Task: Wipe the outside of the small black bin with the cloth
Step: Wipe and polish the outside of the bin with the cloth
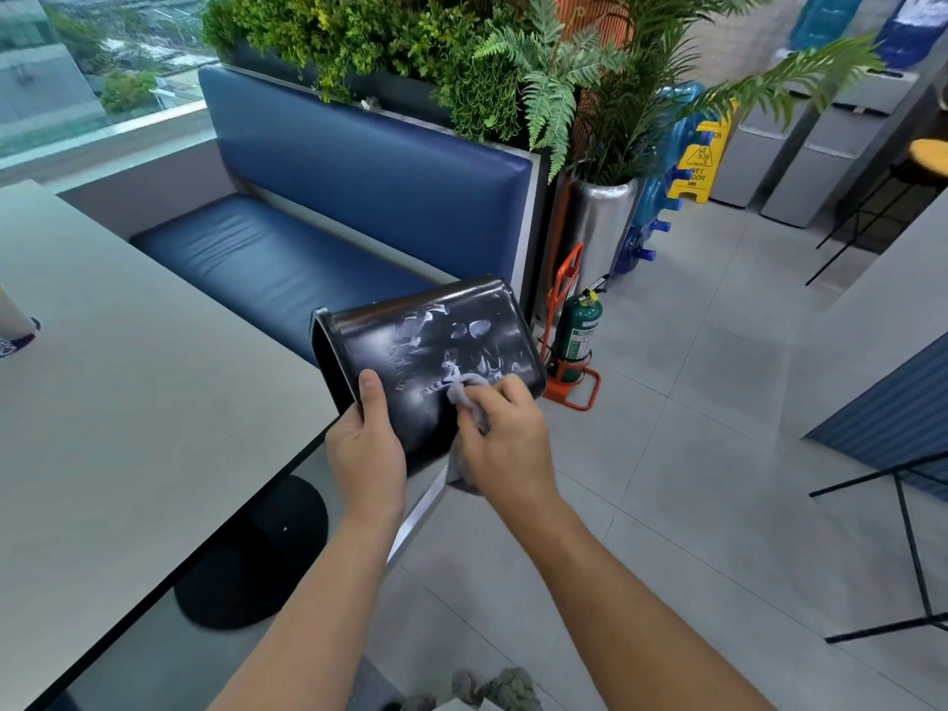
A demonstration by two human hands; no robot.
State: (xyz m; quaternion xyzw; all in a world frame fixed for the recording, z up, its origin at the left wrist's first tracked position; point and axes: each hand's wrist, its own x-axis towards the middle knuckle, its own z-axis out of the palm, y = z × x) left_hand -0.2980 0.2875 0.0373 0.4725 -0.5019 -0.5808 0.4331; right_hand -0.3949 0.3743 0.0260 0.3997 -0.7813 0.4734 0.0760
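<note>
The small black bin [451, 346] is held in the air on its side, mouth to the left, with white wet smears across its upward wall. My left hand [367, 443] grips the bin at its rim, thumb lying on the outer wall. My right hand [505, 438] holds a bunched grey cloth [464, 397] and presses it against the bin's wall near the lower right. Part of the cloth hangs below my right palm.
A grey table [128, 413] lies at my left with a black round base beneath. A blue bench [308, 248] stands behind the bin. A green fire extinguisher [579, 331] in an orange stand sits on the tiled floor. Another crumpled cloth [492, 690] is at the bottom edge.
</note>
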